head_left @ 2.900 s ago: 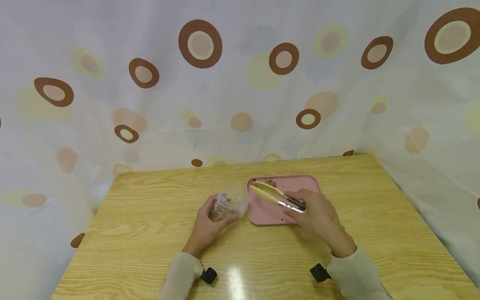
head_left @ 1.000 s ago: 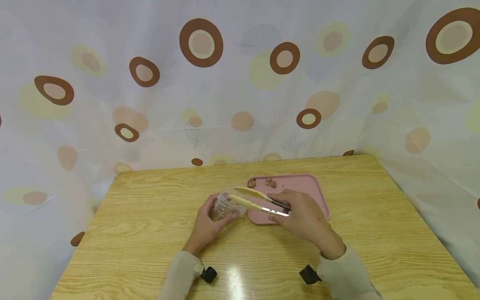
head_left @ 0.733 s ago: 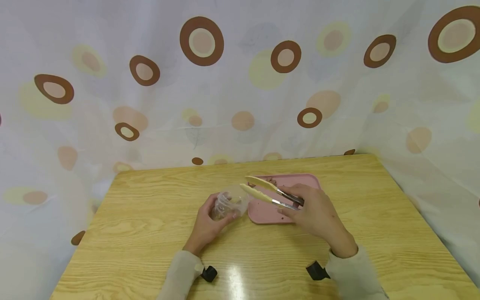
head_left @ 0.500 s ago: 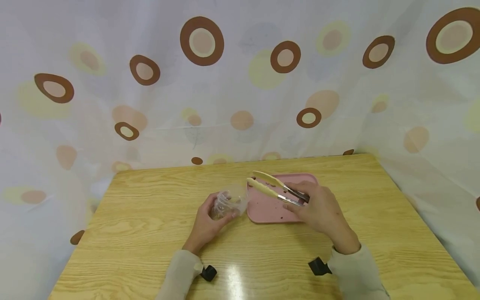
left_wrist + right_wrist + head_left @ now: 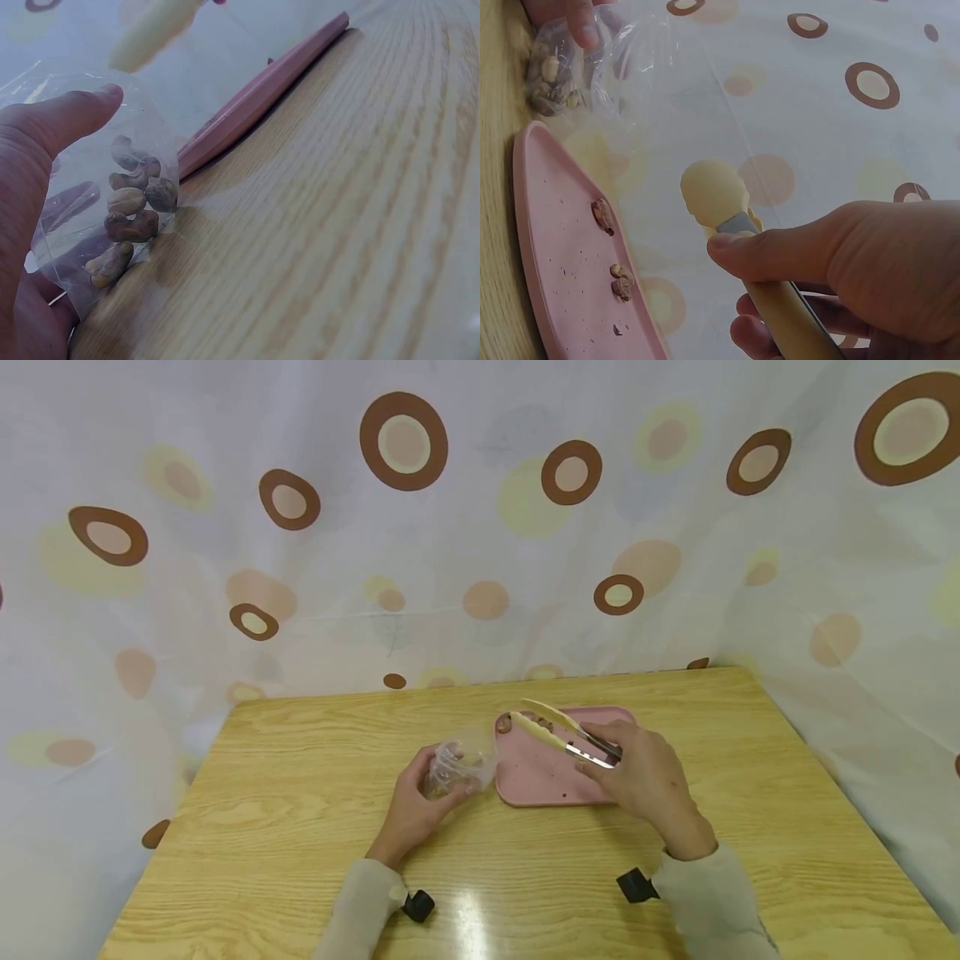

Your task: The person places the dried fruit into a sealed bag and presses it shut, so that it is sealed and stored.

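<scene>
Gripping tongs (image 5: 537, 731) — R hand (image 5: 651, 781) clr of tray (image 5: 534, 777) edge.

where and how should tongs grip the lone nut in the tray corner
Pinch the nut across its middle, likely best from above, coming over the centre of the tray: it looks longer than wide and lies near the tray's edge, leaving the tongs little room beyond.

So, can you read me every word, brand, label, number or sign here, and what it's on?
None: no text can be read in any view.
The clear bag, pink tray and patterned backdrop show no lettering; anything tiny on the tongs would be too blurred to read.
</scene>
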`<move>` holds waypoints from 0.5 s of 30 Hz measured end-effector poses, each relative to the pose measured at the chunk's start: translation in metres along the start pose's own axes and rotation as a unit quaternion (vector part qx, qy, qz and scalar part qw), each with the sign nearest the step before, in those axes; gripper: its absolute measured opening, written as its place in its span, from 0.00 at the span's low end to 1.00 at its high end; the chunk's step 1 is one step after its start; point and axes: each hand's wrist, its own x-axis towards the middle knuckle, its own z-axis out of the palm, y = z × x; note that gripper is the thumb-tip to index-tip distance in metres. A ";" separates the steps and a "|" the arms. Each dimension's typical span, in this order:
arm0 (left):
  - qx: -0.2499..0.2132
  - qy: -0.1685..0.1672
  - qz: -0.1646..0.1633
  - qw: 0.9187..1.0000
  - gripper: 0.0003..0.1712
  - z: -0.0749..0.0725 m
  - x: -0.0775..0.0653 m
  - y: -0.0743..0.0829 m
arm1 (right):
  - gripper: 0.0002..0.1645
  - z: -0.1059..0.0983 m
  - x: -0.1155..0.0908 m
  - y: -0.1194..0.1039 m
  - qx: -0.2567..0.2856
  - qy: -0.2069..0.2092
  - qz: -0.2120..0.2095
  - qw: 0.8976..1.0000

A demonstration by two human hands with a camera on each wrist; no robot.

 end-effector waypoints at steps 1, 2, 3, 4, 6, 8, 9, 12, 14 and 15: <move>-0.001 0.000 0.000 1.000 0.37 0.000 0.000 0.000 | 0.33 0.000 0.000 0.001 -0.002 0.000 0.002 1.000; -0.001 0.000 -0.001 1.000 0.37 0.000 0.000 0.000 | 0.33 0.000 0.000 0.002 -0.003 -0.001 0.005 1.000; -0.001 0.000 -0.001 1.000 0.37 0.000 0.000 0.000 | 0.34 0.001 0.000 0.003 -0.005 -0.002 0.009 1.000; -0.001 0.000 -0.002 1.000 0.37 0.000 0.000 0.000 | 0.34 0.001 0.000 0.004 -0.007 -0.003 0.013 1.000; 0.000 0.000 -0.002 1.000 0.37 0.000 0.001 -0.001 | 0.35 0.002 0.000 0.005 -0.007 -0.005 0.023 1.000; 0.000 0.001 -0.002 1.000 0.37 0.000 0.001 -0.001 | 0.35 0.003 0.001 0.007 -0.008 -0.006 0.028 1.000; -0.001 0.001 -0.001 1.000 0.37 0.000 0.001 -0.001 | 0.35 0.004 0.001 0.008 -0.009 -0.004 0.028 1.000; -0.001 0.000 -0.002 1.000 0.37 0.000 0.001 -0.001 | 0.35 0.007 0.002 0.011 -0.011 0.001 0.032 0.999; -0.002 -0.001 -0.002 1.000 0.36 -0.001 0.001 -0.001 | 0.35 0.009 0.003 0.012 -0.011 0.005 0.037 0.999; -0.002 -0.002 -0.002 1.000 0.36 -0.001 0.001 -0.001 | 0.36 0.009 0.003 0.013 -0.010 0.005 0.040 0.999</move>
